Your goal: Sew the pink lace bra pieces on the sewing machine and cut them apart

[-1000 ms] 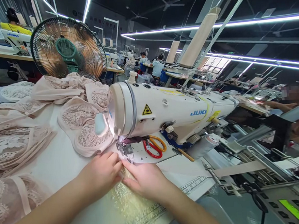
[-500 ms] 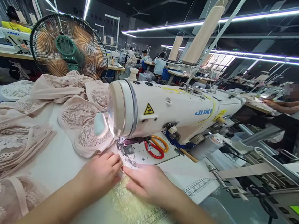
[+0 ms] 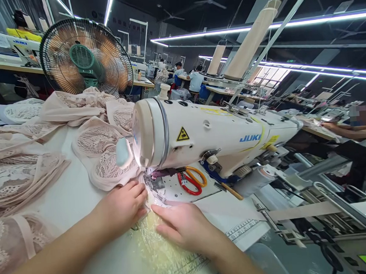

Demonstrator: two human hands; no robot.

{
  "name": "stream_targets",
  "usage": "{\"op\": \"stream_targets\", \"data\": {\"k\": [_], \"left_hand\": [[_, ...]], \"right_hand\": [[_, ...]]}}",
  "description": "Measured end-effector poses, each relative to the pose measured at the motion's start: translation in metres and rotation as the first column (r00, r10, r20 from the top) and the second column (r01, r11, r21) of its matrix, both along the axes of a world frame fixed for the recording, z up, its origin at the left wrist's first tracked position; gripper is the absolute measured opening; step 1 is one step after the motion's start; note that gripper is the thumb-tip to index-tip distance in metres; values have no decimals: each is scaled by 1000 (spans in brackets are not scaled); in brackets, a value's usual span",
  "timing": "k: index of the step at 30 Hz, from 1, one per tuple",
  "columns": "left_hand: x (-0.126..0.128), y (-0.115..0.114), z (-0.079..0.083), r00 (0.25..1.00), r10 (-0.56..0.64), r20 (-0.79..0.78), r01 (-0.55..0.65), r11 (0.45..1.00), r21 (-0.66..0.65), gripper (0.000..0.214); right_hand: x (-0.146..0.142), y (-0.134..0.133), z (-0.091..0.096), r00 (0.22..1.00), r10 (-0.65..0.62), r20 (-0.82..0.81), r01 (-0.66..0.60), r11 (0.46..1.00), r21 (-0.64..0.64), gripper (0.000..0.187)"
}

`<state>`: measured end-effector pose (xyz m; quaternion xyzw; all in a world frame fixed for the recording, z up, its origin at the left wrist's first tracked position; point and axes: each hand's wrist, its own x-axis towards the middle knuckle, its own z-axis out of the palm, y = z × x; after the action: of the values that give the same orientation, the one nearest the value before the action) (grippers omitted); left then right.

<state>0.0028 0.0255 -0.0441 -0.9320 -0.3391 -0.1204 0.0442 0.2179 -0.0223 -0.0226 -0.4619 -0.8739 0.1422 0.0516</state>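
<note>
A beige lace bra (image 3: 108, 170) lies left of the needle on the sewing machine (image 3: 201, 129), its edge running to the presser foot (image 3: 150, 183). My left hand (image 3: 120, 208) is closed on its near edge, the fingers bent and close together. Just right of the presser foot line, my right hand (image 3: 184, 224) rests low over the table; its two visible digits are stretched out and apart, the other fingers hidden. One fingertip is near the fabric in front of the foot. Clear yellowish film (image 3: 156, 247) covers the table below both hands.
Scissors with red and orange handles (image 3: 190, 181) lie on the machine bed. More beige lace bras (image 3: 22, 173) are heaped at left, before a large fan (image 3: 85, 56). A printed ruler (image 3: 246, 228) runs along the table's edge. A metal tape-feeding device (image 3: 316, 209) stands at right.
My left hand has shifted slightly left and my right hand slightly right, widening the gap between their fingertips. The whole view has tilted a little; the bra is almost where it was.
</note>
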Motion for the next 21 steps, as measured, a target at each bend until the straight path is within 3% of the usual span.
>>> {"op": "stream_targets", "data": {"k": [15,21], "left_hand": [[-6,6,7,977,201,-69,-194,976,97,32],[-3,-23,24,942,270,-197,-242,957,158,29]], "right_hand": [[-1,-1,5,1000,-4,-1,4,999,38,27],[1,-1,6,1000,1,0,-1,999,52,24]]}}
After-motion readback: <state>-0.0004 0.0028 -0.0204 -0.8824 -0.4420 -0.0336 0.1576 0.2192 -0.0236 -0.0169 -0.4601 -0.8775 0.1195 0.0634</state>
